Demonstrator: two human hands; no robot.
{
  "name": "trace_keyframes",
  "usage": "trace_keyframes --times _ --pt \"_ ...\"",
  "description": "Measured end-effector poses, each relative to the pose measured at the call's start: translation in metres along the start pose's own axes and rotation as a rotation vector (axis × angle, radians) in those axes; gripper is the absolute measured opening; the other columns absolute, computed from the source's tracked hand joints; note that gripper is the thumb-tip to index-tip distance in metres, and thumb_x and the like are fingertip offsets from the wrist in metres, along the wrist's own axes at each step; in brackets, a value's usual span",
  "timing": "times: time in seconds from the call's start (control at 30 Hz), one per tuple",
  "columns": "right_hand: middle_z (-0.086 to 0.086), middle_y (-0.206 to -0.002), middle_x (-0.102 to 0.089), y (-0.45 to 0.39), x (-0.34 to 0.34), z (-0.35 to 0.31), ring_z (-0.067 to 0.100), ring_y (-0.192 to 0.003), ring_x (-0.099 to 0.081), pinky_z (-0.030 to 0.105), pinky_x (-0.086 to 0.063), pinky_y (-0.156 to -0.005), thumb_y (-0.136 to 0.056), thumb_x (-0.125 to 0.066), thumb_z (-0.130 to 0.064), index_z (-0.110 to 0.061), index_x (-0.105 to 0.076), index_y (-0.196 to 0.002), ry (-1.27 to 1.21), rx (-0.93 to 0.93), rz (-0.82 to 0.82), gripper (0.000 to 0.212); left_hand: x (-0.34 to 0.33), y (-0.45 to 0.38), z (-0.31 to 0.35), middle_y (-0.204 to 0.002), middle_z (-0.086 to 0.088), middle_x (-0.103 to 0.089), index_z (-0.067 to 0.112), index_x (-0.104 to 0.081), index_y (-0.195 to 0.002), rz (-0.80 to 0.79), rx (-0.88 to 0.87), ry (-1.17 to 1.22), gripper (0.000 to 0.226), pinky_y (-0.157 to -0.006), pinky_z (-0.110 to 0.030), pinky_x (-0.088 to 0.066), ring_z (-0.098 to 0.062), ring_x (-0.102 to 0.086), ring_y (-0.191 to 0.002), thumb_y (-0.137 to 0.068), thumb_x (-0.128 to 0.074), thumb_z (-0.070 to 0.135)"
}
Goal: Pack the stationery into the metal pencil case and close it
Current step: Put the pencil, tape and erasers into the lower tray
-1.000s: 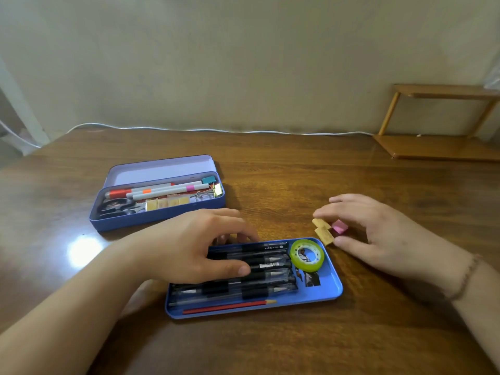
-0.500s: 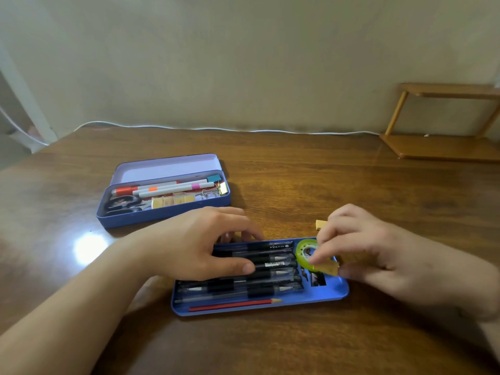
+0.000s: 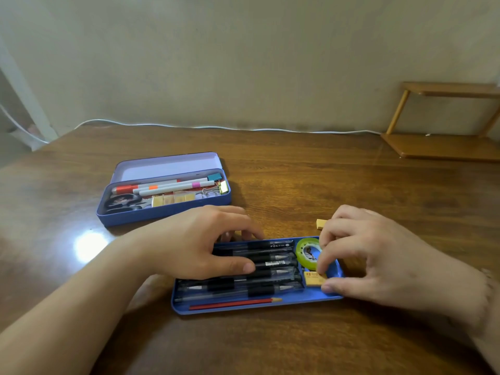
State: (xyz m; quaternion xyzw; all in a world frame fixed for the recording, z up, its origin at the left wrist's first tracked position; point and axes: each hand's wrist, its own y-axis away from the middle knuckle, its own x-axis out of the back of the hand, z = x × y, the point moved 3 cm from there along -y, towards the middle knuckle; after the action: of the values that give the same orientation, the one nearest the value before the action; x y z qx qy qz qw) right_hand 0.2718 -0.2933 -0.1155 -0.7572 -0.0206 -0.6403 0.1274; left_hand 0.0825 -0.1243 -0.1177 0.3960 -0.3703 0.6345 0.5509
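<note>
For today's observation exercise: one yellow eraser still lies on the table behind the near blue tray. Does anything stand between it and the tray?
Yes. The right hand arches over that stretch, its fingers placing another eraser in the blue tray beside the green tape roll. The loose eraser sits just behind those fingers.

Right hand (image 3: 378,255) hides part of the eraser (image 3: 313,278); its print unreadable.

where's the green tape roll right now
In the head view the green tape roll sits at the right end of the near blue tray, right of the black pens, just under the right hand.
</note>
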Motion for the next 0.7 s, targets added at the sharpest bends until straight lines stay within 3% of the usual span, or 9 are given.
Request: trace_keyframes --times 0.23,0.3,0.37,0.43,0.5,0.6,0.7 --pt "-0.023 -0.089 -0.057 -0.003 -0.001 -0.005 0.007 -0.096 -0.052 0.028 -0.046 -0.078 -0.081 -0.061 -0.055 -0.04 -0.069 -0.088 -0.108 0.011 0.008 0.019 0.0 0.001 0.0 -0.106 0.024 -0.057 0.042 -0.056 -0.127 0.003 0.0 0.0 0.042 -0.079 -0.026 -0.051 -0.004 -0.058 -0.097 -0.088 -0.062 0.056" --pt "-0.02 -0.091 -0.062 -0.001 0.007 0.006 0.01 -0.099 -0.055 0.028 -0.046 -0.08 -0.082 -0.068 -0.044 -0.038 -0.07 -0.091 -0.265 -0.095 0.126 0.011 0.0 0.001 0.001 -0.107 0.023 -0.057 0.042 -0.055 -0.127 -0.001 -0.002 0.003 0.042 -0.079 -0.026 -0.051 -0.004 -0.058 -0.097 -0.088 -0.062 0.055" --pt "-0.024 -0.099 -0.063 0.0 0.011 0.023 0.007 -0.106 -0.052 0.027 -0.045 -0.087 -0.083 -0.071 -0.031 -0.042 -0.066 -0.101 -0.222 -0.203 0.233 0.022 0.0 0.001 0.0 -0.107 0.023 -0.057 0.042 -0.056 -0.126 0.004 -0.003 0.005 0.041 -0.079 -0.026 -0.051 -0.004 -0.059 -0.096 -0.088 -0.062 0.055" --pt "-0.03 -0.11 -0.057 -0.003 0.005 0.033 0.001 -0.114 -0.044 0.034 -0.043 -0.097 -0.082 -0.071 -0.027 -0.048 -0.058 -0.113 -0.11 -0.278 0.175 0.039 0.0 0.001 0.0 -0.108 0.022 -0.057 0.041 -0.056 -0.126 0.007 -0.005 0.007 0.04 -0.078 -0.026 -0.051 -0.005 -0.059 -0.094 -0.088 -0.063 0.054" --pt "-0.028 -0.109 -0.057 -0.006 -0.003 0.038 -0.002 -0.113 -0.043 0.041 -0.041 -0.1 -0.08 -0.071 -0.033 -0.05 -0.057 -0.113 -0.08 -0.308 0.113 0.04 0.0 0.001 0.0 -0.105 0.024 -0.056 0.041 -0.056 -0.125 0.009 -0.005 0.004 0.041 -0.078 -0.024 -0.051 -0.004 -0.059 -0.094 -0.088 -0.063 0.055" --pt "-0.025 -0.096 -0.055 -0.009 -0.003 0.039 -0.002 -0.101 -0.05 0.037 -0.042 -0.097 -0.079 -0.073 -0.033 -0.049 -0.062 -0.102 -0.116 -0.372 0.146 0.03 -0.001 0.001 0.001 -0.101 0.027 -0.054 0.041 -0.057 -0.126 0.015 -0.006 -0.006 0.041 -0.078 -0.022 -0.049 -0.003 -0.057 -0.093 -0.087 -0.063 0.055" --pt "-0.017 -0.097 -0.058 -0.007 -0.001 0.036 0.002 -0.096 -0.054 0.032 -0.047 -0.086 -0.084 -0.068 -0.031 -0.044 -0.066 -0.105 -0.17 -0.394 0.222 0.025 0.0 0.0 0.001 -0.103 0.026 -0.055 0.041 -0.056 -0.126 0.007 0.003 -0.001 0.041 -0.078 -0.022 -0.049 -0.002 -0.057 -0.094 -0.088 -0.062 0.055"
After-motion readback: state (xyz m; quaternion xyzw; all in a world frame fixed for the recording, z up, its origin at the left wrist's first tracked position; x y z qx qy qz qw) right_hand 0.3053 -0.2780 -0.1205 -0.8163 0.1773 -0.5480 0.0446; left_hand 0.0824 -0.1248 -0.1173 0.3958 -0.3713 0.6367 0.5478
